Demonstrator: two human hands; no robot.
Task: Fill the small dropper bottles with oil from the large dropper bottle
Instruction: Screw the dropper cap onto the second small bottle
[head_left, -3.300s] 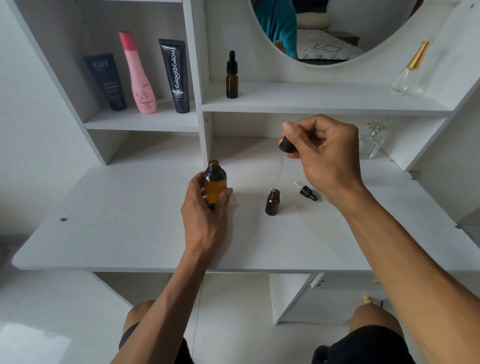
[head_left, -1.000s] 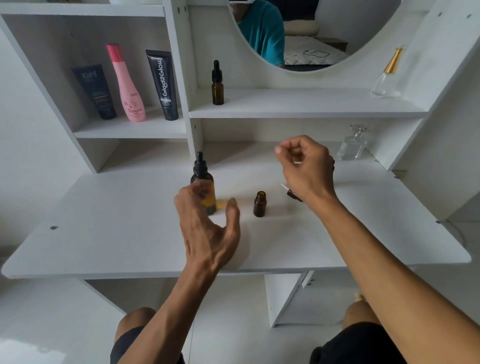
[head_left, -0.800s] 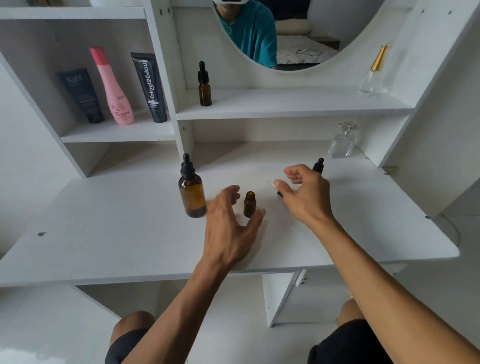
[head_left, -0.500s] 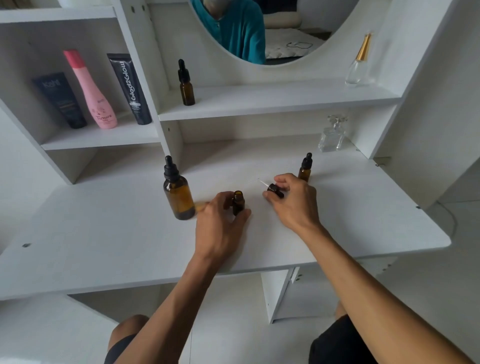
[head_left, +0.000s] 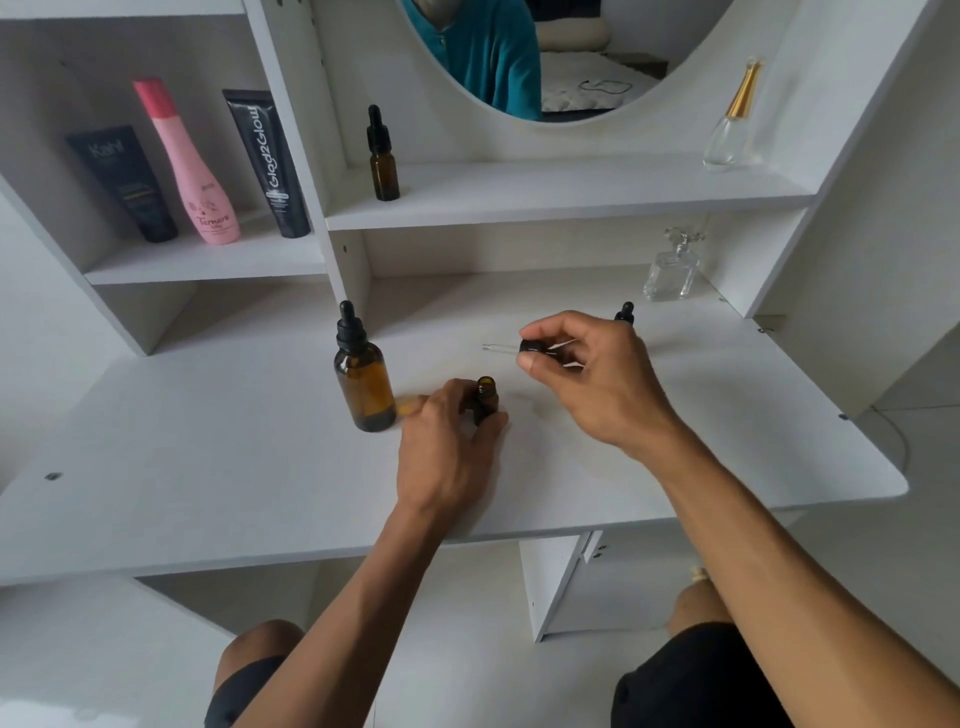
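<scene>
My left hand (head_left: 452, 447) held the small open brown glass bottle (head_left: 486, 399) on the white table (head_left: 208, 467), just right of the big brown glass dropper bottle with the black top (head_left: 362, 374). My right hand (head_left: 592, 379) pinched the little black dropper cap with its thin glass tube (head_left: 530, 347) up in the air, right of the big bottle and a bit behind the small one.
</scene>
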